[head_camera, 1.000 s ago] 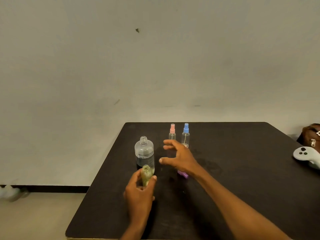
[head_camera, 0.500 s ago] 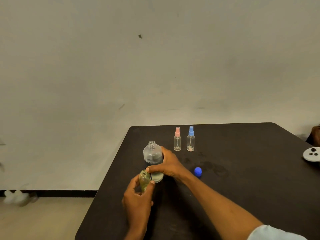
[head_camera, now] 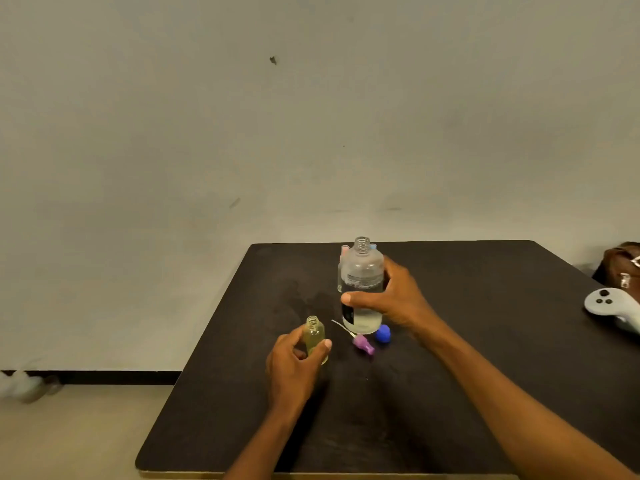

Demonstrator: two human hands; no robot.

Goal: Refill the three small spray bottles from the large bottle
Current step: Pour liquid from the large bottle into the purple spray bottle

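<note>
Right hand (head_camera: 391,299): wrapped round the middle of the large bottle (head_camera: 362,271), thumb across the front, fingers behind; bottle uncapped, upright, looks lifted clear of the table (head_camera: 485,341), though I cannot be sure.
Left hand (head_camera: 294,362): closed on the small bottle (head_camera: 314,336), thumb and fingers pinching its lower body; neck open, upright, yellowish liquid part-way up.
Other two spray bottles: behind the large bottle, mostly hidden; only a pink top (head_camera: 344,249) shows beside its neck.
Loose parts: purple sprayer head (head_camera: 363,344) with dip tube lying on the table between my hands; blue cap (head_camera: 383,333) just beside it, near the large bottle's base.
Step in hand: judged as bringing the large bottle over for the pour.
Doing it well: bring mouth to mouth, lip touching lip, tilt slowly; the small neck is narrow, a fast tilt will spill. Keep the small one planted. Stop below the shoulder so the dip tube fits.
Labels: dark label panel on the large bottle, print too small to read. No brand legible.
</note>
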